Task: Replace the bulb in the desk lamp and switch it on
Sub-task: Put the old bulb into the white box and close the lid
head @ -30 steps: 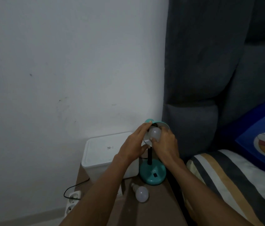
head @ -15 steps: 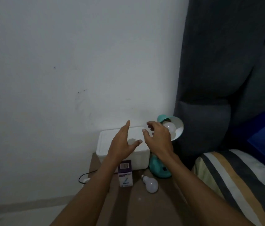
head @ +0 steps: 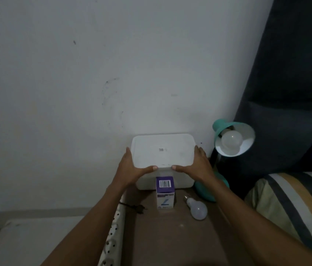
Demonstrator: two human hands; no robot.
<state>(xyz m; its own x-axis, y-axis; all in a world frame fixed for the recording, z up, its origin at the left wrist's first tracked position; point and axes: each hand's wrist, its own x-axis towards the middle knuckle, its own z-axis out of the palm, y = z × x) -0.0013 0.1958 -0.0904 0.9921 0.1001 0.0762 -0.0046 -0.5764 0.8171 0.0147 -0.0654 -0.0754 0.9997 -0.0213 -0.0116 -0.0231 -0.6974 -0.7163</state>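
Observation:
A teal desk lamp (head: 233,138) stands at the right of a brown bedside table (head: 170,237), an unlit white bulb (head: 231,141) seated in its shade. A second white bulb (head: 197,207) lies loose on the table in front of the lamp's base. My left hand (head: 132,169) grips the left edge of the lid of a white plastic box (head: 162,150), and my right hand (head: 195,166) grips its right edge. Both thumbs press on the lid's front rim. My right forearm hides part of the teal base.
A purple and white bulb carton (head: 165,191) stands in front of the box. A black plug (head: 137,207) lies unplugged on the table, beside a white power strip (head: 111,240) on the left. Right of the table are a dark headboard (head: 285,93) and a striped bedcover (head: 289,204).
Both hands have left the lamp and its bulb and moved left and down onto the white box's lid. The view has shifted left, showing the carton and plug.

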